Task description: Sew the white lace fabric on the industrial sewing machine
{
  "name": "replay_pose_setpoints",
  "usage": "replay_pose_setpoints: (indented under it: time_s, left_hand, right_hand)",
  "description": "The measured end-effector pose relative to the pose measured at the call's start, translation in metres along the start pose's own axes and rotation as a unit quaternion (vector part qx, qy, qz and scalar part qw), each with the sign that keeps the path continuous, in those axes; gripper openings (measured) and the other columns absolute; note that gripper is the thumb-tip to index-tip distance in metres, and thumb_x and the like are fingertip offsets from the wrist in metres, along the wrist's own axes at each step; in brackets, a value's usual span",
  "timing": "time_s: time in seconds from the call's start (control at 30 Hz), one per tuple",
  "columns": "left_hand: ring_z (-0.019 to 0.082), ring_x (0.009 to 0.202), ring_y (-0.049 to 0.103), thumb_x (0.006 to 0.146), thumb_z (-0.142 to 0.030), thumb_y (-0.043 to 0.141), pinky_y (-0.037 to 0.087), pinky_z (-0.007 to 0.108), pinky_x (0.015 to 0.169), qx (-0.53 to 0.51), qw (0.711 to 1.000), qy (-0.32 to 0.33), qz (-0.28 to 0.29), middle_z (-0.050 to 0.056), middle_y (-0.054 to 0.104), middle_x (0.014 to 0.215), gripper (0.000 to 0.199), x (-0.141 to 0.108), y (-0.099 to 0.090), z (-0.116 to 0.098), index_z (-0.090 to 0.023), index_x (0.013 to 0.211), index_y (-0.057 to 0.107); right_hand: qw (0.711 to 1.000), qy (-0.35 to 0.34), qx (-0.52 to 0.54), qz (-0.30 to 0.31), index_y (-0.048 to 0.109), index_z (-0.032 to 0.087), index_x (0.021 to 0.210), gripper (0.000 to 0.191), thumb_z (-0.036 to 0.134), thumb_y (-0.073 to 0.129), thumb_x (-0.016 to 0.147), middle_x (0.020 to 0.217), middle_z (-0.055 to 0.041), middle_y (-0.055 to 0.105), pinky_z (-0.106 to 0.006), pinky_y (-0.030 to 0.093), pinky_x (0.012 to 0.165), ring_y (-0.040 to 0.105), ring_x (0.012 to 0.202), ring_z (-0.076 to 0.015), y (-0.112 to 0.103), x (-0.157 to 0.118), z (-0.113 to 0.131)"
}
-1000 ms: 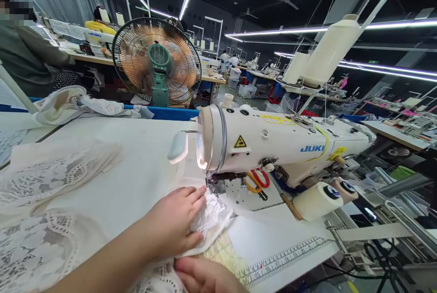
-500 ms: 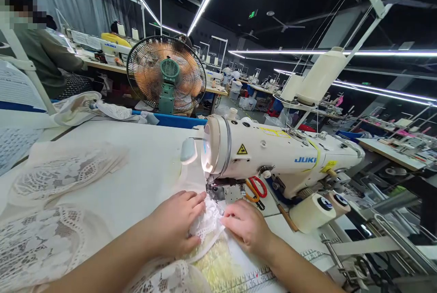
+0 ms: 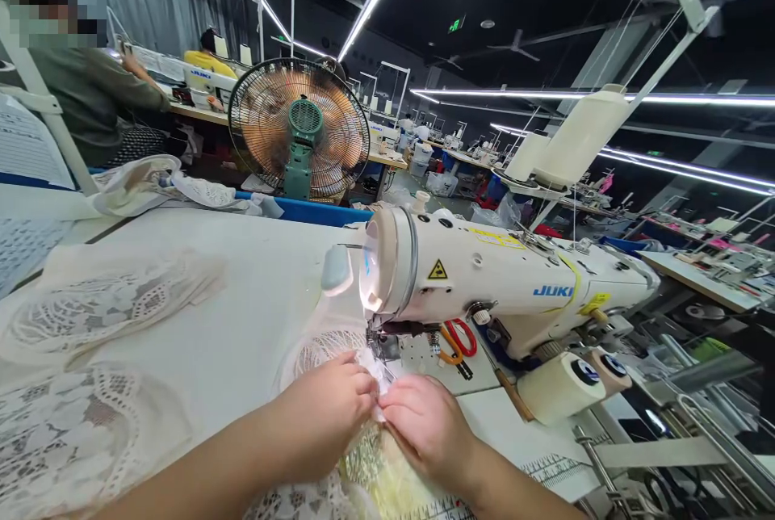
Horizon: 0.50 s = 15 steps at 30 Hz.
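A piece of white lace fabric [image 3: 327,345] lies under the needle and presser foot of a white JUKI sewing machine [image 3: 472,270]. My left hand [image 3: 318,419] is closed on the lace at its near edge, with the fingers bent and pressed together. My right hand [image 3: 427,427] pinches the edge of the same lace between thumb and fingertips, just right of the left hand. Both hands are close together in front of the presser foot [image 3: 383,345]. My hands hide part of the fabric. More lace [image 3: 315,500] lies below my left forearm.
Lace pieces [image 3: 102,306] lie on the white table [image 3: 254,262] at left. Red- and orange-handled scissors [image 3: 457,342] and thread cones [image 3: 560,387] sit right of the needle. A measuring tape [image 3: 550,463] runs along the front. Beyond are a fan [image 3: 299,128] and a co-worker [image 3: 90,92].
The lace has moved away from me and to the left under the needle. My hands have drawn closer together, and my left fingers have curled in. The co-worker's arm has risen.
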State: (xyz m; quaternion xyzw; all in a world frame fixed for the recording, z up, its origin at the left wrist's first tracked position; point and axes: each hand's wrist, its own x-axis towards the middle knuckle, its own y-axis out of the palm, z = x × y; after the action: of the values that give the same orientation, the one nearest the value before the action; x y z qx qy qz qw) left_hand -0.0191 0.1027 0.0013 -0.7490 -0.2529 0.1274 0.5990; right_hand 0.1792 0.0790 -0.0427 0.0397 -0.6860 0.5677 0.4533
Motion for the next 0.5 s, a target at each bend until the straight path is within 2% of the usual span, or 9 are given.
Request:
replay_pose_setpoints:
  time_s: [0.07,0.17,0.3,0.4,0.5]
  left_hand:
    - [0.017,0.082,0.061,0.075,-0.012,0.053,0.040,0.040,0.101,-0.013,1.000,0.001,0.010,0.003,0.067,0.088,0.011,0.002,0.001,-0.003,-0.017,0.072,0.061]
    - [0.021,0.085,0.060,0.076,-0.017,0.058,0.039,0.043,0.100,0.009,1.000,-0.012,0.017,0.005,0.066,0.089,0.005,0.004,0.002,-0.004,-0.015,0.079,0.062]
    - [0.021,0.088,0.059,0.076,-0.012,0.056,0.036,0.045,0.102,0.051,0.999,-0.010,0.007,0.006,0.065,0.092,0.017,0.006,0.007,0.002,-0.016,0.092,0.061]
    - [0.021,0.092,0.058,0.075,-0.011,0.054,0.033,0.046,0.104,0.065,0.998,0.009,-0.007,0.006,0.064,0.097,0.025,0.005,0.010,0.010,-0.019,0.097,0.061]
    - [0.022,0.095,0.057,0.071,-0.012,0.058,0.030,0.046,0.105,0.072,0.997,0.026,-0.003,0.006,0.064,0.100,0.024,0.004,0.013,0.017,-0.021,0.093,0.062]
  right_hand:
    - [1.000,0.009,-0.008,0.004,0.059,0.016,0.085,0.022,0.021,0.039,0.092,0.082,-0.0025,0.067,-0.029,0.042,0.065,0.055,0.076,-0.0164,0.003,-0.002,0.001]
    - [0.999,0.031,-0.033,0.029,0.057,0.016,0.079,0.026,0.019,0.035,0.092,0.076,-0.0024,0.065,-0.029,0.039,0.060,0.053,0.071,-0.0165,0.005,-0.003,0.004]
    - [0.996,0.023,-0.067,0.055,0.054,0.017,0.071,0.021,0.016,0.039,0.086,0.071,-0.0021,0.062,-0.031,0.034,0.053,0.047,0.063,-0.0173,0.002,-0.003,0.007]
    - [0.996,0.016,-0.068,0.060,0.059,0.016,0.084,0.016,0.017,0.043,0.084,0.083,-0.0028,0.066,-0.032,0.035,0.052,0.046,0.062,-0.0177,-0.002,-0.002,0.009]
    - [0.996,0.023,-0.068,0.058,0.061,0.014,0.096,0.022,0.017,0.043,0.084,0.096,-0.0041,0.068,-0.032,0.037,0.052,0.047,0.062,-0.0178,-0.004,-0.004,0.009]
